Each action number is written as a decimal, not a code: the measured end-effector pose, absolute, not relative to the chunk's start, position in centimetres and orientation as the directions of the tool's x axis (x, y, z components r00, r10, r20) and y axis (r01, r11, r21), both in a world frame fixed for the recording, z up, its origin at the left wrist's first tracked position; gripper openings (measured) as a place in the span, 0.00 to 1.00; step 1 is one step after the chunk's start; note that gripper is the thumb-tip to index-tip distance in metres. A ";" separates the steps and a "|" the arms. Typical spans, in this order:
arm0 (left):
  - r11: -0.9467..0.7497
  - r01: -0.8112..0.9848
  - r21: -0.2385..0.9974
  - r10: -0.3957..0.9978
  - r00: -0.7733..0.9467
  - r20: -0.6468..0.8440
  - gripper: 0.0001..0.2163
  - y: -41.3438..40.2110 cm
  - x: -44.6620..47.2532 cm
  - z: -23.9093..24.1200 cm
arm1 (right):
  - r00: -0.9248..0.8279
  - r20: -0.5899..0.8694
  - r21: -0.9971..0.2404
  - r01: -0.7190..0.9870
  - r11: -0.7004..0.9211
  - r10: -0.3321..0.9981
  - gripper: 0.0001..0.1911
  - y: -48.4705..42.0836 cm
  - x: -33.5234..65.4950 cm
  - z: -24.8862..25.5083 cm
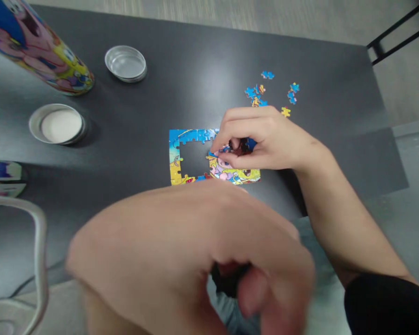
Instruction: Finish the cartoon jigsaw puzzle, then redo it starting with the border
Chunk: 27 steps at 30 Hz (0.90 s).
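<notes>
A partly joined jigsaw puzzle lies on the dark table, with a blue and yellow border around a bare gap in its left half. My right hand is over the puzzle's right half, thumb and index finger pinched on a small puzzle piece at the gap's right edge. The hand hides part of the picture. Very near the camera is my left hand, large and blurred, its fingers curled in with nothing visible in them. It covers the table's front edge below the puzzle.
Loose puzzle pieces lie beyond my right hand. At the left are a printed cartoon tube, a round metal lid, another round tin with a pale inside and a pale curved tube frame. Black bars show at the far right.
</notes>
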<state>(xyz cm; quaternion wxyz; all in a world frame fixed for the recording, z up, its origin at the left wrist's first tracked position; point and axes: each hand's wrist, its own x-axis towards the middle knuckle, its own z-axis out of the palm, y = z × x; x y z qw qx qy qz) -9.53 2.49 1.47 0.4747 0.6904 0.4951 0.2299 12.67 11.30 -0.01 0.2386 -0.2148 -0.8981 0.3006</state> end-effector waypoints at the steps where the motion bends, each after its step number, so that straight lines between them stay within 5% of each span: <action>1: -0.066 0.474 0.878 0.902 0.405 -0.151 0.15 2.8 -9.8 1.7 | -0.802 0.298 -0.644 0.230 0.729 0.517 0.06 11.4 12.7 -0.3; 27: -0.116 0.685 0.719 0.960 0.263 -0.095 0.07 6.4 -13.8 2.3 | -0.708 0.220 -0.726 0.340 0.597 0.671 0.13 12.2 12.4 -1.6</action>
